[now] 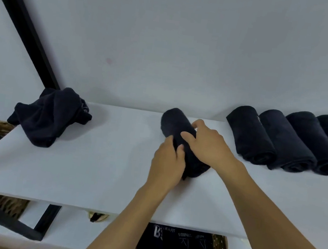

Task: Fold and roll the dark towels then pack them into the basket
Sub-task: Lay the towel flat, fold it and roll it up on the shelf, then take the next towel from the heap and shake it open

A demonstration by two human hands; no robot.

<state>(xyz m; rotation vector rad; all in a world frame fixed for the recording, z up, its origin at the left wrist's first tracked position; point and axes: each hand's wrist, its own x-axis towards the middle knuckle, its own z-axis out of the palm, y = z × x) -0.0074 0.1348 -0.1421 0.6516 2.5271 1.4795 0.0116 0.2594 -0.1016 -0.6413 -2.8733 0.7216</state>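
Dark navy rolled terry towel [173,123] lies tight and chunky on the white tabletop [89,166]. The left hand [167,162] grips its near end and the right hand [208,146] wraps over the middle. Just right sits a row of finished rolls [283,141], and a crumpled dark towel [48,116] is way off left.

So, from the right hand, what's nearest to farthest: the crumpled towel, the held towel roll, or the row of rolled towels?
1. Held towel roll, gripped by the right hand.
2. Row of rolled towels, on its right.
3. Crumpled towel, far left.

Plain pale wall [172,30] behind a white shelf [89,166]; a black frame post [25,20] slants at left
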